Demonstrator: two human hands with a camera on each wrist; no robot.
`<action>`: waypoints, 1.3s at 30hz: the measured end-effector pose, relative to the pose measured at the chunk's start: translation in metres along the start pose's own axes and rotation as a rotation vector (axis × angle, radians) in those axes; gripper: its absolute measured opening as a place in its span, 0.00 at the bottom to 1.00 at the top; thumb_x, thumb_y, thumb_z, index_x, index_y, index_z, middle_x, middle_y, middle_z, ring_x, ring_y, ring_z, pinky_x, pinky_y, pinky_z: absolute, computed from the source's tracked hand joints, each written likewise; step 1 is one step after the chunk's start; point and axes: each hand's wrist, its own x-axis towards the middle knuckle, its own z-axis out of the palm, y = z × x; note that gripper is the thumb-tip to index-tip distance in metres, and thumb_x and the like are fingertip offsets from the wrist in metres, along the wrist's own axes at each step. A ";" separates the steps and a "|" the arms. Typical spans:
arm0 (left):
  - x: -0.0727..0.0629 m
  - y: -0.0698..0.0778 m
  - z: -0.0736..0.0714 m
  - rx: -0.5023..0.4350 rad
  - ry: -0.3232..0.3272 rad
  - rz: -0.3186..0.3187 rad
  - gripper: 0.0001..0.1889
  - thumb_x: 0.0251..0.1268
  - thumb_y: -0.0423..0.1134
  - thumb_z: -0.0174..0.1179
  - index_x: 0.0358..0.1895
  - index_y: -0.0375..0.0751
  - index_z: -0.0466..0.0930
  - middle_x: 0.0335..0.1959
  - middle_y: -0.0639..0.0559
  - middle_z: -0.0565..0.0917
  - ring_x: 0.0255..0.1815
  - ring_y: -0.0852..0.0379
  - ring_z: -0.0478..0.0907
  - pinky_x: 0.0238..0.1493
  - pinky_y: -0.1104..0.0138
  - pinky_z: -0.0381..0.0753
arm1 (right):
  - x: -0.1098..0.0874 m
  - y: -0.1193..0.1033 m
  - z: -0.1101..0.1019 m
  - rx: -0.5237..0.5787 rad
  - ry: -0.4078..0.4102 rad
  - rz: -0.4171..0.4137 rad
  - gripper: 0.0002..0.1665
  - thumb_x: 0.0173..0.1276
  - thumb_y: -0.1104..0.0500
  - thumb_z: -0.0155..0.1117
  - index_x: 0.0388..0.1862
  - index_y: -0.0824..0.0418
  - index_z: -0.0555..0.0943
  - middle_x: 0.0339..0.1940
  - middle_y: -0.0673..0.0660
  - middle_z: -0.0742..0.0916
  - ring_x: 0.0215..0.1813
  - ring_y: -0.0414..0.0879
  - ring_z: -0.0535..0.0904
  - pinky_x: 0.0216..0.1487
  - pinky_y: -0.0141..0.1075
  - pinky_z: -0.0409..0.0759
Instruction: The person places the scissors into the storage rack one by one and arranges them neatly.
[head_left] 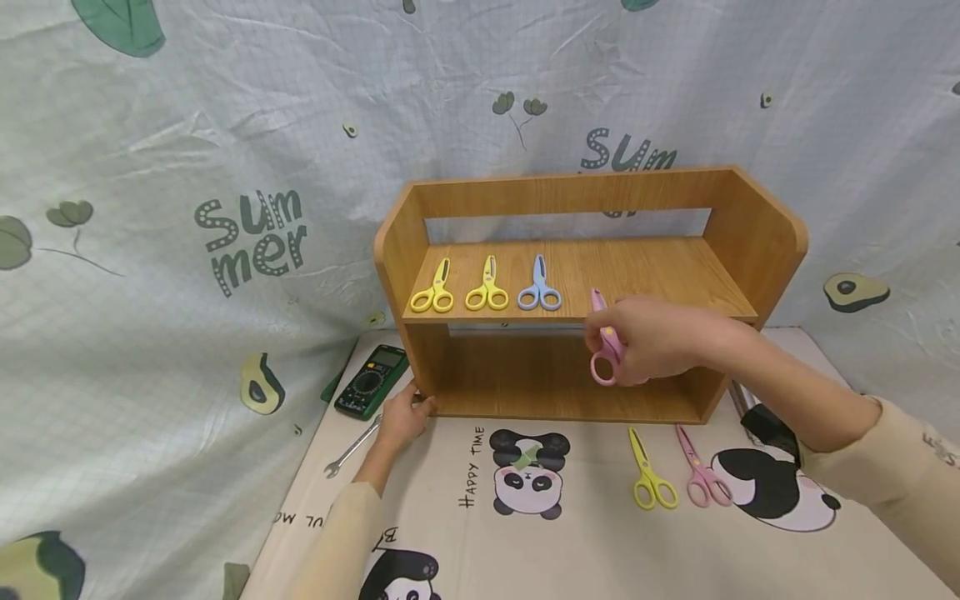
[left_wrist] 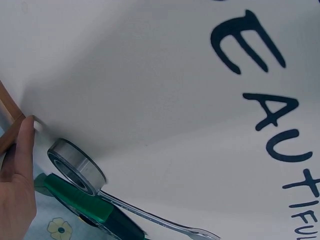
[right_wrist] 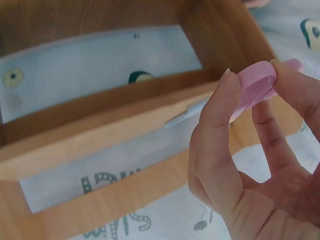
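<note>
My right hand (head_left: 660, 337) pinches a pair of pink scissors (head_left: 611, 340) by the handles, in front of the shelf's upper board, blades pointing up. In the right wrist view, thumb and fingertips hold the pink handle loop (right_wrist: 257, 75). My left hand (head_left: 401, 421) holds the lower left front corner of the wooden shelf (head_left: 573, 187); part of its fingers is hidden beside the panel. On the upper board lie two yellow scissors (head_left: 432, 296) (head_left: 487, 293) and blue scissors (head_left: 539, 293), spaced in a row with blades toward the back.
Yellow scissors (head_left: 652, 483) and pink scissors (head_left: 703, 479) lie on the table before the shelf, at right. Left of it are a green multimeter (head_left: 372, 382), a wrench (head_left: 352, 448) and a metal ring (left_wrist: 77, 167). A dark-ended object (head_left: 768, 429) sits behind my right forearm.
</note>
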 end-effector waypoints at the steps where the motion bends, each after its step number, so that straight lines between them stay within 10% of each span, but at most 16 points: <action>1: 0.000 -0.001 0.000 0.003 0.004 0.006 0.29 0.76 0.38 0.59 0.75 0.32 0.67 0.59 0.27 0.84 0.40 0.46 0.89 0.30 0.65 0.88 | 0.003 0.000 -0.004 -0.005 0.003 0.001 0.18 0.55 0.68 0.74 0.44 0.54 0.82 0.32 0.55 0.80 0.33 0.47 0.74 0.28 0.33 0.74; 18: -0.003 -0.007 0.003 0.012 0.010 0.008 0.28 0.75 0.38 0.59 0.75 0.32 0.68 0.56 0.28 0.85 0.32 0.52 0.87 0.29 0.67 0.86 | 0.057 0.011 -0.046 0.028 -0.030 0.170 0.14 0.61 0.64 0.69 0.46 0.59 0.79 0.56 0.65 0.78 0.26 0.45 0.78 0.26 0.32 0.83; 39: -0.001 -0.002 0.002 -0.003 0.017 0.008 0.26 0.75 0.38 0.59 0.73 0.36 0.71 0.56 0.29 0.86 0.35 0.50 0.88 0.30 0.66 0.87 | 0.101 0.031 -0.059 0.107 -0.161 0.309 0.24 0.51 0.75 0.58 0.48 0.62 0.76 0.45 0.58 0.76 0.38 0.49 0.75 0.36 0.37 0.86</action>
